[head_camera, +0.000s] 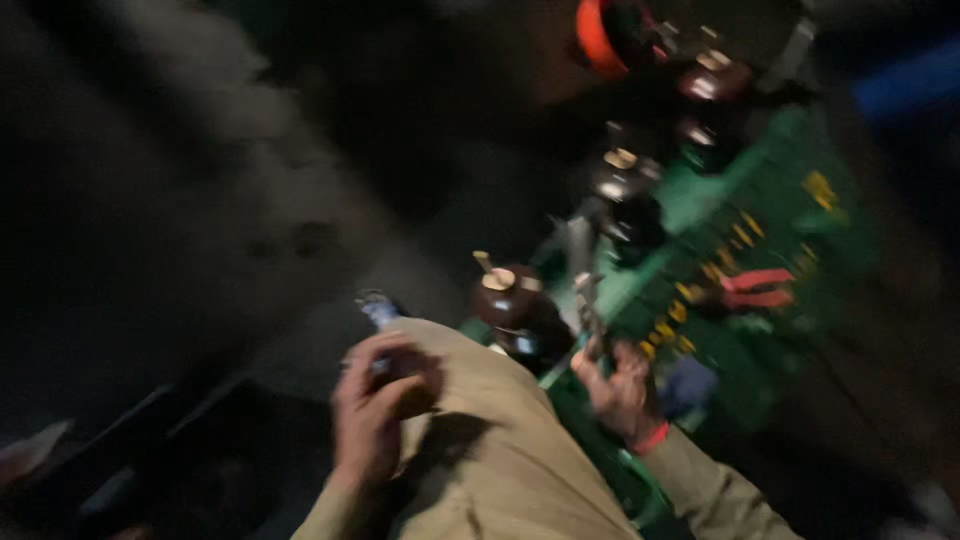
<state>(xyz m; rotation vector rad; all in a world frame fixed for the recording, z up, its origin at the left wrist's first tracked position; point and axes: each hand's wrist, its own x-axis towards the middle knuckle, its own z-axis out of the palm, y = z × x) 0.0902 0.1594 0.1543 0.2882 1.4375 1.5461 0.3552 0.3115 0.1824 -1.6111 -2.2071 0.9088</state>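
The picture is dark and blurred. My left hand (375, 405) is curled around a small dark part over my khaki-clad knee (490, 440). My right hand (620, 385), with a red band at the wrist, grips the lower end of a long grey metal tool (580, 275). The tool points up along a green metal unit (770, 190). Three dark brown insulators stand in a row on that unit: one (510, 300) just left of the tool, one (625, 190) farther up, one (710, 85) near the top.
Red-handled pliers (755, 290) lie on the green unit among several small yellow fittings (735, 235). An orange round object (595, 35) sits at the top edge. A small blue thing (378, 308) lies beyond my knee. Dark ground surrounds everything on the left.
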